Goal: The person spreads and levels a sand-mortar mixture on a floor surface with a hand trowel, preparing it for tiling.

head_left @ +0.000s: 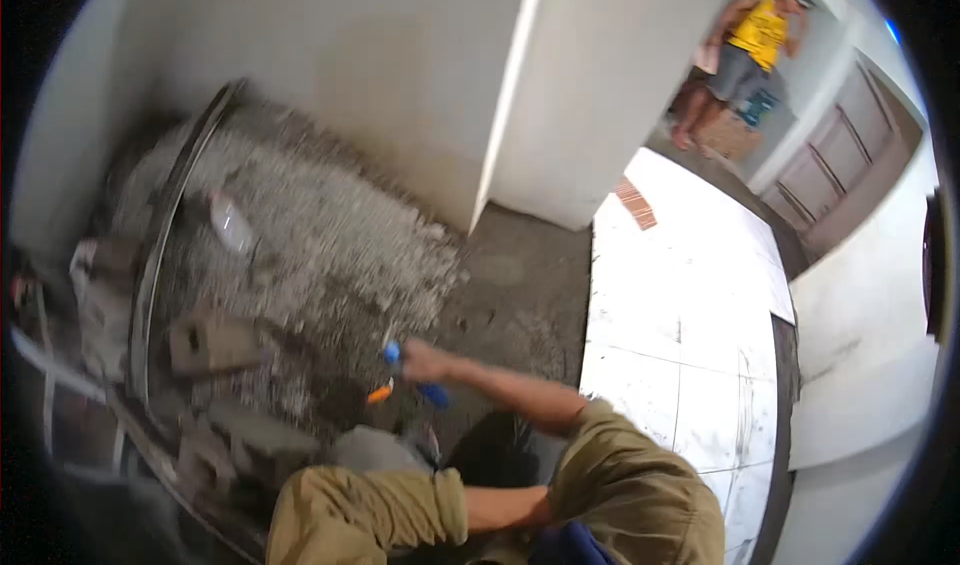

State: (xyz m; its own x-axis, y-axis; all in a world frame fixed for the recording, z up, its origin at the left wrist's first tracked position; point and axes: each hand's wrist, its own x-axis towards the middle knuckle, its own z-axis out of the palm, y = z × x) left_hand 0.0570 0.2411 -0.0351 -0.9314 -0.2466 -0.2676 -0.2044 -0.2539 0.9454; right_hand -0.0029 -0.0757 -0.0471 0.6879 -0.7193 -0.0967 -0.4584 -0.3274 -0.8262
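Note:
My right hand (pixel 425 362) reaches out ahead over the dark floor, its fingers closed round a small blue object (pixel 392 352). Only the end of that object shows, and blur hides its kind. Just below the hand lie another blue item (pixel 434 395) and an orange item (pixel 380 394), both too blurred to name. A rounded grey thing (pixel 375 452) is nearer to me. My left forearm runs rightward from its khaki cuff and passes behind my right sleeve, so my left hand is hidden.
A gravel heap (pixel 320 215) lies against the wall, with a clear plastic bottle (pixel 231 225) on it. A hollow block (pixel 212 343) and a long curved strip (pixel 165 235) are at left. White floor tiles (pixel 680 315) run along the right. A person (pixel 757 40) stands at the far doorway.

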